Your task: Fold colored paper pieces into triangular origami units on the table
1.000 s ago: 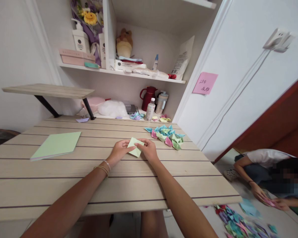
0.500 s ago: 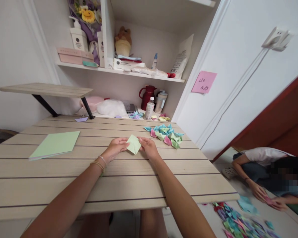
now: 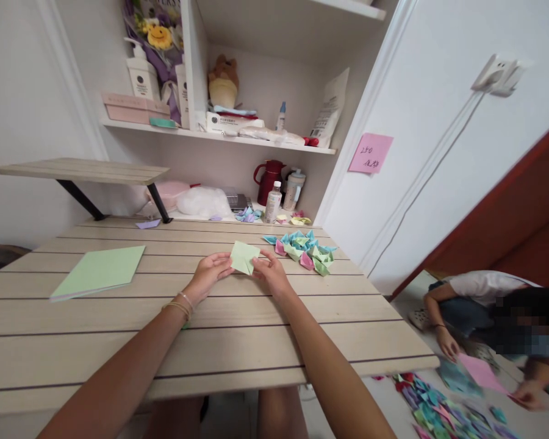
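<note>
Green paper square held just above the table, in front of the body, between left hand and right hand. Left fingers pinch its left side; right fingers grip the right side, near the lower corner. Both closed on paper, neither clenched.

Progress, as I judge it: partway. Square looks folded and creased, a slit-like fold line near the lower right corner; lies fairly flat, with none of the raised, pointed form of the folded paper pieces to the right on the table. Those, in blue, green and pink, look done. Shaping of the held one looks unfinished; exact number of folds cannot be told. Stack of light green sheets, at left, looks unworked. Purple paper piece by the riser leg.

Orientation: about as wide as long, so no clear long axis. Turned slightly; far edge slopes down to the right, near corner points toward the wearer, a little rightward.

Off to the right, a co-worker low by the floor, pink sheet spread between two hands, heap of coloured folded papers nearby.
</note>
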Demonstrator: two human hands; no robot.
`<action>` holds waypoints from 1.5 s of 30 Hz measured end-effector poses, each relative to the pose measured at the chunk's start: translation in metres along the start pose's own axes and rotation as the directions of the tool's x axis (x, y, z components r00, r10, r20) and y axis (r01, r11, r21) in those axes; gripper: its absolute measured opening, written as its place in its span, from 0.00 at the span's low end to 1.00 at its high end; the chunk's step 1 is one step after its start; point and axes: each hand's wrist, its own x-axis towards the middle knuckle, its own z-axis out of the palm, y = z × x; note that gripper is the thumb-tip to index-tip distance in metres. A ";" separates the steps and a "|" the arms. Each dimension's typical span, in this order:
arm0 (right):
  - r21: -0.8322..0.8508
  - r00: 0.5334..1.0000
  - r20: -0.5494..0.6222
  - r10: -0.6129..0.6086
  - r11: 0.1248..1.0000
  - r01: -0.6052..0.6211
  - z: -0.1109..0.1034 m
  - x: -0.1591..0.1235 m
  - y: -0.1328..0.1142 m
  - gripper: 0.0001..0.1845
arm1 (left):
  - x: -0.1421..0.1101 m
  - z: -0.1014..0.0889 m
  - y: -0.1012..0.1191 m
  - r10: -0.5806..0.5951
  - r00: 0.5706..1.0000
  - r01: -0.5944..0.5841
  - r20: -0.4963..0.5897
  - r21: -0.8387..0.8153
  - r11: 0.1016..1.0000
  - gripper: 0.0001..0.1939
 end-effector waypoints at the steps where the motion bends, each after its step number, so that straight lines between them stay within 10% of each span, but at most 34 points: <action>1: -0.028 0.999 0.035 0.011 1.000 -0.010 0.001 -0.001 0.001 0.27 | 0.000 0.000 -0.001 0.014 1.000 -0.014 0.002 -0.013 1.000 0.17; 5: -0.314 0.988 0.032 -0.154 0.936 0.156 0.002 -0.001 0.004 0.15 | 0.002 0.002 -0.008 0.050 0.998 -0.048 -0.027 0.083 0.995 0.19; 9: -0.661 0.886 0.152 -0.438 0.621 0.421 -0.001 -0.003 0.003 0.09 | -0.001 0.006 -0.006 0.040 0.997 -0.026 -0.072 0.179 0.984 0.17; 13: -0.714 0.792 0.448 -0.415 0.366 0.596 0.000 -0.006 0.003 0.15 | -0.007 0.009 0.004 -0.025 0.997 0.020 0.072 0.070 0.997 0.20; 19: -0.699 0.714 0.567 -0.411 0.220 0.681 -0.001 -0.003 0.005 0.11 | -0.004 0.005 0.003 -0.037 0.999 0.034 0.035 0.070 0.997 0.18; 26: -0.662 0.687 0.619 -0.380 0.219 0.717 -0.004 -0.003 0.002 0.12 | 0.003 -0.003 0.000 -0.026 0.999 0.019 0.041 0.143 0.989 0.18; 31: -0.751 0.764 0.539 -0.354 0.210 0.627 -0.002 -0.009 -0.002 0.11 | 0.005 -0.006 -0.005 -0.006 0.996 -0.017 0.093 0.240 0.971 0.19; 39: -0.698 0.907 0.310 -0.284 0.581 0.420 0.003 -0.012 -0.008 0.09 | 0.006 -0.007 -0.008 0.100 0.981 -0.161 0.165 0.414 0.896 0.23; 45: -0.658 0.885 0.202 -0.420 0.612 0.440 0.004 -0.011 -0.010 0.10 | -0.004 0.004 -0.001 0.038 0.935 -0.194 0.352 0.420 0.887 0.21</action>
